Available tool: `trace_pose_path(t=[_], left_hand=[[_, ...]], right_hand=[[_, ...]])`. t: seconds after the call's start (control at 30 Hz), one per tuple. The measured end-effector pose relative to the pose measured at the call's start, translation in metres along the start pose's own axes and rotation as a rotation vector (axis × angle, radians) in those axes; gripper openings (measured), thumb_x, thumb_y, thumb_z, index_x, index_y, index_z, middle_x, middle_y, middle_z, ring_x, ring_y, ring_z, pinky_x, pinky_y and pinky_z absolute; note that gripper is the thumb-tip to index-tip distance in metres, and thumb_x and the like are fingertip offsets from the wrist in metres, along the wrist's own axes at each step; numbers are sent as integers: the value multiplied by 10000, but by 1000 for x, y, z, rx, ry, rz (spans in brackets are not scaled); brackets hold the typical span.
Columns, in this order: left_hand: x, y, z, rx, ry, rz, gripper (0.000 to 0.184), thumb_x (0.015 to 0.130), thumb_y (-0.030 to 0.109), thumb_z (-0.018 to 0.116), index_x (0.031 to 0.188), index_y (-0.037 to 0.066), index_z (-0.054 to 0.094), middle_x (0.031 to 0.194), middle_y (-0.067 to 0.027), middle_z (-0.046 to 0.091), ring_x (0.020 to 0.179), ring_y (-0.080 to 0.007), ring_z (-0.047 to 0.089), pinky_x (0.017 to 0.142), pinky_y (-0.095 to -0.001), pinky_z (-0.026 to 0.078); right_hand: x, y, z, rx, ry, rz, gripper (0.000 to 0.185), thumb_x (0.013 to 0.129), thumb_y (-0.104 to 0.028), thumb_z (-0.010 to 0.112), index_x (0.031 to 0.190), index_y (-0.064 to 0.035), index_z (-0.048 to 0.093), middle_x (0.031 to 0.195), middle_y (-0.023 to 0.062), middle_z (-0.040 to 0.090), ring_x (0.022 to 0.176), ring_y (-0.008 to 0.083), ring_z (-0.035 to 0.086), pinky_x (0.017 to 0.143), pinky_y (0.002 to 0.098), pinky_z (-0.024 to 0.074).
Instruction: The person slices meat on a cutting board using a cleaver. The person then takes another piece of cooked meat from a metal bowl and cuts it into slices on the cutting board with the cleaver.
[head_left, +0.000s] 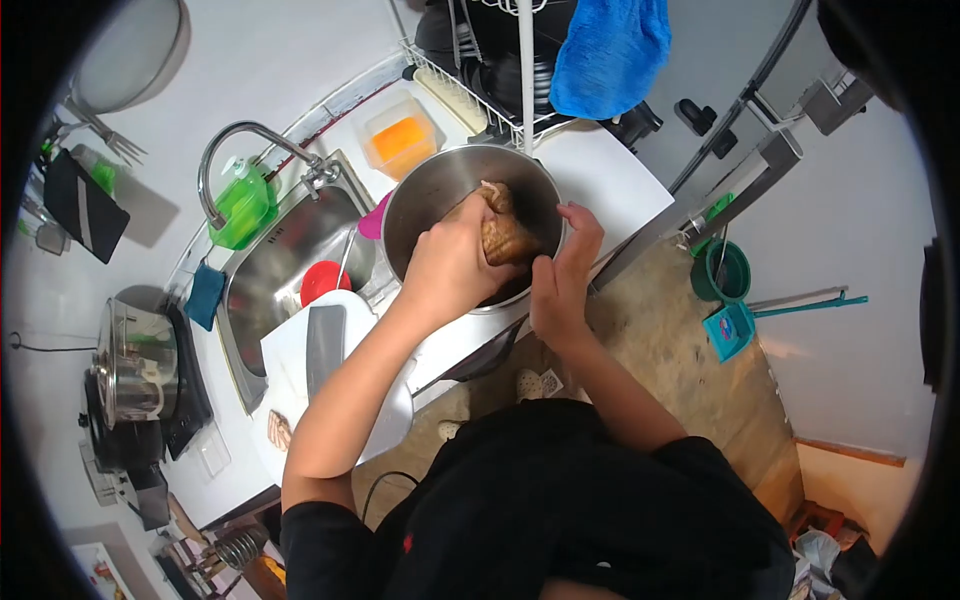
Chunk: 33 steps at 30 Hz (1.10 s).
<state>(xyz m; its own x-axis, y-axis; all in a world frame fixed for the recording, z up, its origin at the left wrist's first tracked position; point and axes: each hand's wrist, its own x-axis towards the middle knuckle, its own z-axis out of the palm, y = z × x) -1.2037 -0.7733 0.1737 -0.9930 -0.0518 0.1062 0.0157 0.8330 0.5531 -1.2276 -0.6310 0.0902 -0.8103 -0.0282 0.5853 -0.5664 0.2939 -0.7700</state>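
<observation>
A deep steel pot (pixel 408 205) stands on the white counter beside the sink. Inside its mouth, my left hand (pixel 455 258) is closed on a brown piece of meat (pixel 505 238). The fingertips wrap over the top of the piece, and its lower side is hidden. My right hand (pixel 568 272) grips the pot's rim on the right, with the thumb and fingers at the edge. A white cutting board (pixel 380 410) with a wide-bladed knife (pixel 325 345) lies left of my left forearm.
The sink (pixel 270 290) holds a red bowl (pixel 324 282) under a curved faucet (pixel 205 180). Behind the pot are a plastic tub with orange contents (pixel 398 140) and a dish rack (pixel 475 110) with a blue towel (pixel 612 60). A lidded glass pot (pixel 140 360) stands at left.
</observation>
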Motion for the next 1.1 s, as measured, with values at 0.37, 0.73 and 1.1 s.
trace_pose_path(t=[0.37,0.73,1.1], left_hand=[[-12,-29,-63,-840,450,-184,492,765,232,836,1019,-7,489,935,-105,643,806,-126,627,694,-251,518],[-27,-22,-7,-331,757,394,689,598,82,878,1107,21,418,1162,-188,564,1091,-282,599,916,-367,489],[-17,-27,-16,-866,306,-39,284,848,73,704,1084,24,553,944,-42,656,876,-91,610,792,-265,491]], right_hand=[[2,-12,-17,33,-36,-86,502,843,-75,555,1300,30,377,1312,247,384,1240,389,357,1070,477,256],[61,-45,-17,1397,-599,1063,387,966,-350,531,1229,-69,485,1100,156,608,943,293,658,839,430,551],[92,-24,10,1021,-330,591,715,777,-13,754,1344,-62,321,1126,118,575,1030,200,602,882,343,520]])
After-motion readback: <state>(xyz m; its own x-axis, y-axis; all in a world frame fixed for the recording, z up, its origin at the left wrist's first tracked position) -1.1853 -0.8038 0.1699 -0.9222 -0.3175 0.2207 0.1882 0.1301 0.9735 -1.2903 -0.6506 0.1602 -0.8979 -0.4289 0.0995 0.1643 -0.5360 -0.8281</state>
